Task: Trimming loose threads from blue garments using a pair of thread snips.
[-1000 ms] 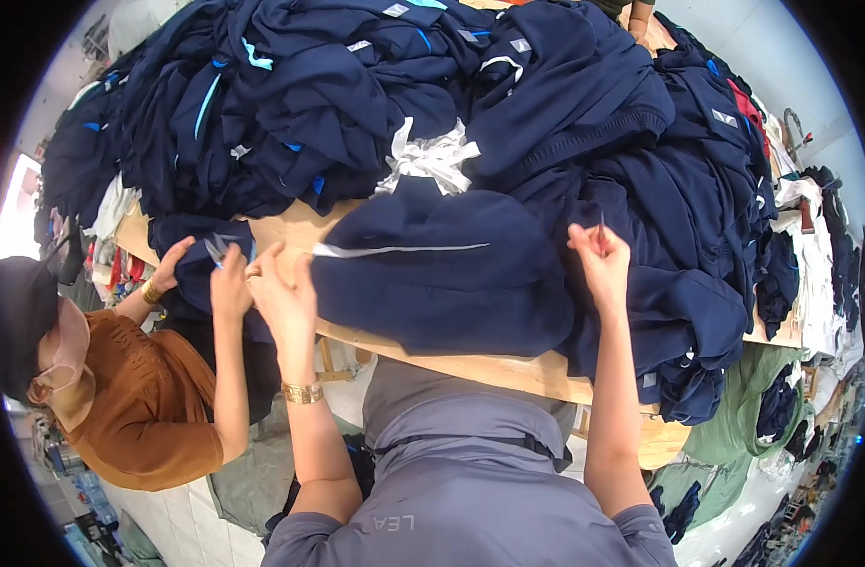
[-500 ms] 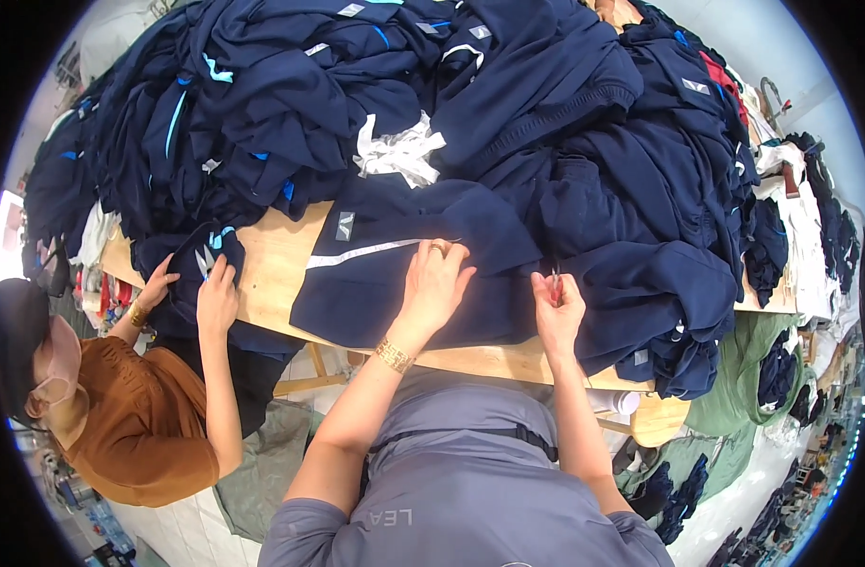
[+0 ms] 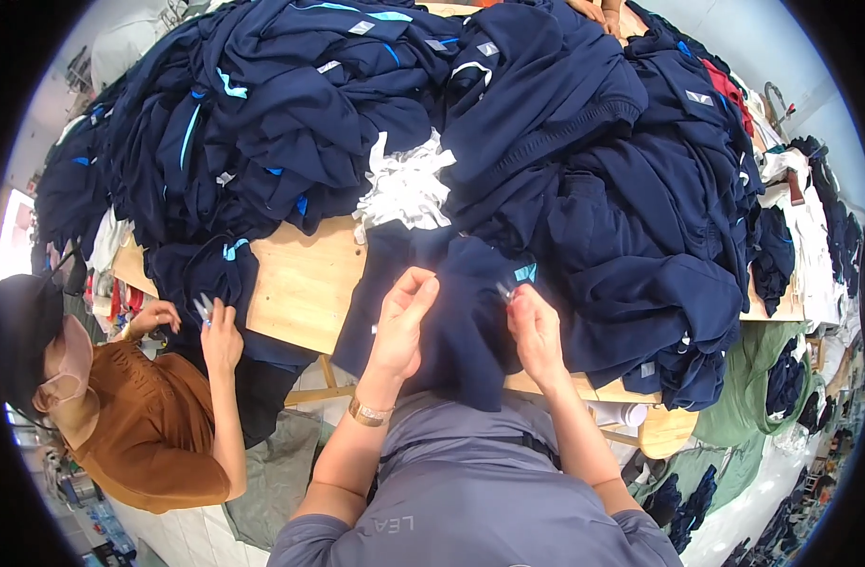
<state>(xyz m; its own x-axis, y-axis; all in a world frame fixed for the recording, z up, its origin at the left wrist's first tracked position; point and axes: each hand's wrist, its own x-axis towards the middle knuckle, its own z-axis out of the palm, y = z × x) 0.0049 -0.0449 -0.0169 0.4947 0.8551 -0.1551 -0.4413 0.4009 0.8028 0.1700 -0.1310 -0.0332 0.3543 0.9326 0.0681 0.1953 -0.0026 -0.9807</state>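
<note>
Pale wooden table [image 3: 300, 283] buried under soft navy garments [image 3: 584, 189] — white scraps [image 3: 404, 189] mid-pile. Our left hand [image 3: 406, 317] pinches the navy garment [image 3: 461, 321] at the near edge; right hand [image 3: 535, 326] grips small snips [image 3: 504, 291].

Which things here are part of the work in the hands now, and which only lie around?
In use:
left hand
right hand
navy garment
small snips

Lying about:
navy clothes pile
white scraps
wooden table
co-worker's garment
</note>
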